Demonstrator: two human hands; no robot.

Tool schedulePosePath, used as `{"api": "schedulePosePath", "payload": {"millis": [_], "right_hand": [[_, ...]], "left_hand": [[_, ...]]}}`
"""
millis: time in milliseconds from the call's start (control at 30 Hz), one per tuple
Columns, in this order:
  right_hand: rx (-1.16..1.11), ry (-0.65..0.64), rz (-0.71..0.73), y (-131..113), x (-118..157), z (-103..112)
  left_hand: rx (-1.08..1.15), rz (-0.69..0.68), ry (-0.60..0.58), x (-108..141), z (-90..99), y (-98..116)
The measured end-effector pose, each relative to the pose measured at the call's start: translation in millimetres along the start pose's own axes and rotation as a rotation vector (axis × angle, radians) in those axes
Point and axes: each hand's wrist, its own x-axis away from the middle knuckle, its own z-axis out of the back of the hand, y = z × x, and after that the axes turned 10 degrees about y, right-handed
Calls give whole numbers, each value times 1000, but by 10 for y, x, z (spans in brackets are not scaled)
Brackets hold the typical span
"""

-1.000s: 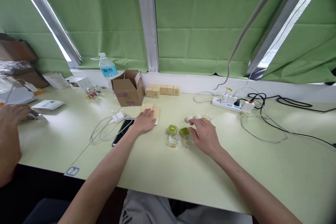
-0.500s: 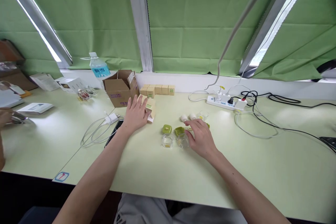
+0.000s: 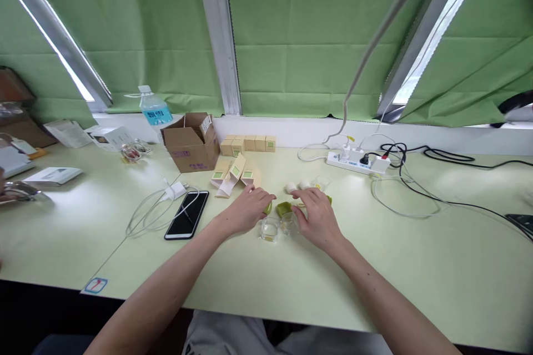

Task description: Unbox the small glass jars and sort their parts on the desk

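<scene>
My left hand (image 3: 250,208) is closed over a small green square lid (image 3: 267,209), which is partly hidden under its fingertips. Just in front of it stands a clear little container (image 3: 270,229). My right hand (image 3: 318,216) rests low over the table with thumb and fingers apart. Beside its thumb are a green square piece (image 3: 284,209) and another clear container (image 3: 288,224). Two small white round pieces (image 3: 297,186) and a clear plastic piece (image 3: 321,183) lie behind its fingers. More green parts are mostly covered by this hand.
Flattened paper boxes (image 3: 232,176) lie behind my left hand, with a row of small tan boxes (image 3: 250,143) at the wall. Also there: a cardboard box (image 3: 191,147), a phone (image 3: 186,216), a water bottle (image 3: 154,108), a power strip (image 3: 353,161) with cables. Another person's hand (image 3: 6,191) shows at far left.
My left hand has moved right and nearer, from the flattened paper boxes to the green lid. The clear container in front shifted slightly. My right hand has stayed in place.
</scene>
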Motion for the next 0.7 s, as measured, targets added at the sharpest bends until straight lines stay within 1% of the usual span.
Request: {"api": "schedulePosePath", "payload": {"millis": [100, 167, 333, 400, 500, 567, 667, 700], "right_hand": [[-11, 0, -3, -5, -10, -11], [-22, 2, -6, -11, -24, -15], [-90, 18, -6, -81, -120, -12], [-133, 8, 11, -138, -176, -17], [-218, 19, 21, -231, -243, -50], [-259, 60, 50, -280, -262, -89], [-292, 135, 122, -319, -247, -131], [-310, 160, 123, -325, -236, -133]], "left_hand": [[98, 67, 6, 16, 2, -49], [235, 154, 55, 29, 13, -93], [786, 485, 260, -11, 21, -218], [1037, 564, 320, -44, 26, -232], [1403, 600, 324, -77, 50, -175], [1575, 608, 311, -88, 74, -96], [1696, 605, 293, -99, 106, 32], [1712, 604, 289, -104, 114, 70]]}}
